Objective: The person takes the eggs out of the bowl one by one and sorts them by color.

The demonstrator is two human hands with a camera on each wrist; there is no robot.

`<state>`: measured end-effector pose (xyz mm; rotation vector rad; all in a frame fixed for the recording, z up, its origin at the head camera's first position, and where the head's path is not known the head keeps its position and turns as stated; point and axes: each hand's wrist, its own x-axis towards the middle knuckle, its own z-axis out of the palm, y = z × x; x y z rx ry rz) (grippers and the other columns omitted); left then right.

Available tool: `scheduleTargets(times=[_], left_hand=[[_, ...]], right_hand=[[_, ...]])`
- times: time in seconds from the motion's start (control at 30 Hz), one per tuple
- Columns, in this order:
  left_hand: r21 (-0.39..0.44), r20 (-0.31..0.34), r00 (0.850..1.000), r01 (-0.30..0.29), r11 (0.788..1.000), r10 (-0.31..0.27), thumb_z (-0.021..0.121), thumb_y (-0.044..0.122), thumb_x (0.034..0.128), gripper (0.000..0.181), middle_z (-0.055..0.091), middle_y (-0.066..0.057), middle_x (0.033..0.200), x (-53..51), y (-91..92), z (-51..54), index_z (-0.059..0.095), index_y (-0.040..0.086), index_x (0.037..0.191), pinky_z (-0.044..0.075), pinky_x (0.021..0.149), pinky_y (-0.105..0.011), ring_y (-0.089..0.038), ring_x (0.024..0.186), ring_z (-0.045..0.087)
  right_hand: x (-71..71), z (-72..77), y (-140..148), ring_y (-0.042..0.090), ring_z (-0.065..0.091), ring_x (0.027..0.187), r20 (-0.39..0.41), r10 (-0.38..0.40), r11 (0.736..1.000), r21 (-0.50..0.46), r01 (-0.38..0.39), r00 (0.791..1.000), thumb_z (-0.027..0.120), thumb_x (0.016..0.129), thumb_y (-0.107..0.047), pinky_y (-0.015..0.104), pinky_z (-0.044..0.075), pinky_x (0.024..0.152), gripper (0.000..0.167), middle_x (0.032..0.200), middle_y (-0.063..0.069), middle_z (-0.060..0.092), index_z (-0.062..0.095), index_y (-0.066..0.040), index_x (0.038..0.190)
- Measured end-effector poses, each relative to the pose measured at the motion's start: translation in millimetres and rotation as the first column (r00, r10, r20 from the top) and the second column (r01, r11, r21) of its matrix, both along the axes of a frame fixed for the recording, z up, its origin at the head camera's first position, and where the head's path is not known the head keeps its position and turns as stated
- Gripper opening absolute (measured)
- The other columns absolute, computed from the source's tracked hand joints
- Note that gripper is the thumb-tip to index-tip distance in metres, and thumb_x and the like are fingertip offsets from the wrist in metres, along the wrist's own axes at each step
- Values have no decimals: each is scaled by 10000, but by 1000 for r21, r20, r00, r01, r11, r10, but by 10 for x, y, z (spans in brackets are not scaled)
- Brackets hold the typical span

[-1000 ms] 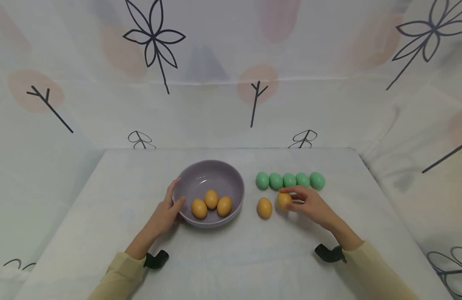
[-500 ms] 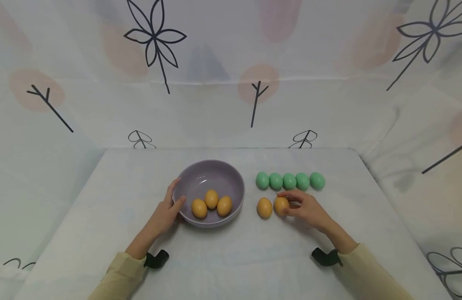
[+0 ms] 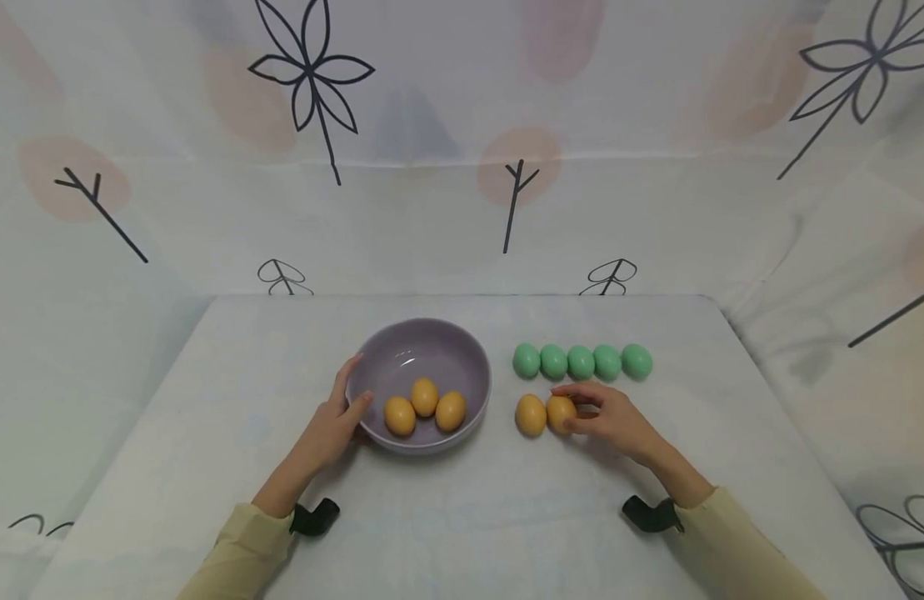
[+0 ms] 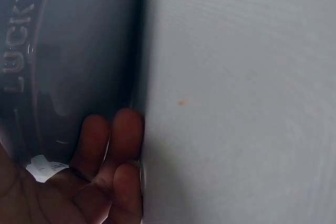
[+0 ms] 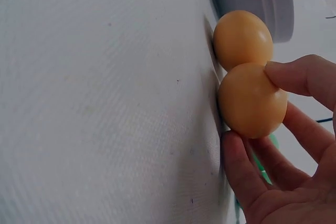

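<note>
Nearest edge: pale-yellow sleeves (image 3: 237, 550) are showing at lower left and lower right, with a dark wrist attachment (image 3: 651, 514) sitting beside each cuff.
Left-hand hold: the left hand (image 3: 332, 429) is grasping the mauve bowl (image 3: 424, 343) at its left side, the thumb hooking over the rim and the fingers pressing low on the outer wall; this is probably steadying it.
Right-hand pinch: the right hand (image 3: 611, 418) is grasping the right-hand yellow egg (image 3: 560, 414) between thumb and fingers, the palm standing apart from it; that fingertip hold is likely suiting a smooth, rolling shape. Whether the egg's full weight is resting on the white cloth (image 3: 476, 525), I cannot tell.
Egg beside it: the left-hand yellow egg (image 3: 531, 415) is lying between the pinched one and the bowl, seemingly touching the pinched one, as if the two are being lined up.
Inside the bowl: three yellow eggs (image 3: 424, 397) are clustering toward the near side, perhaps because the curved wall is gathering them.
Green row: five green eggs (image 3: 581, 363) are lying behind the yellow pair, the rightmost sitting slightly off; the even line is suggesting deliberate placing.
Farthest: a printed backdrop (image 3: 402, 225) is hanging behind everything.
</note>
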<state>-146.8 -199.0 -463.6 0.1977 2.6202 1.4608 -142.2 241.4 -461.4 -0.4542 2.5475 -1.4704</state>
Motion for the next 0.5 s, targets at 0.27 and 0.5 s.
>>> scheduleTargets(times=[0.27,0.5], left_hand=[[-5,-1,1000,-3,1000,3,454,392,1060,619,570,-363,1199,3,10,22,124,345,1582,530,724,-376,-204,684,661],[8,10,1000,-5,1000,5,460,396,1058,616,591,-362,1134,3,7,18,134,353,1578,545,678,-355,-210,703,667]], right_hand=[[-1,16,2,304,568,1158,4,26,1000,3,-26,1000,769,872,-147,448,472,966,489,1289,121,604,611,-32,1321],[11,14,1,309,564,1171,9,16,1000,6,-16,1000,758,882,-147,457,465,975,508,1301,121,602,587,-23,1344]])
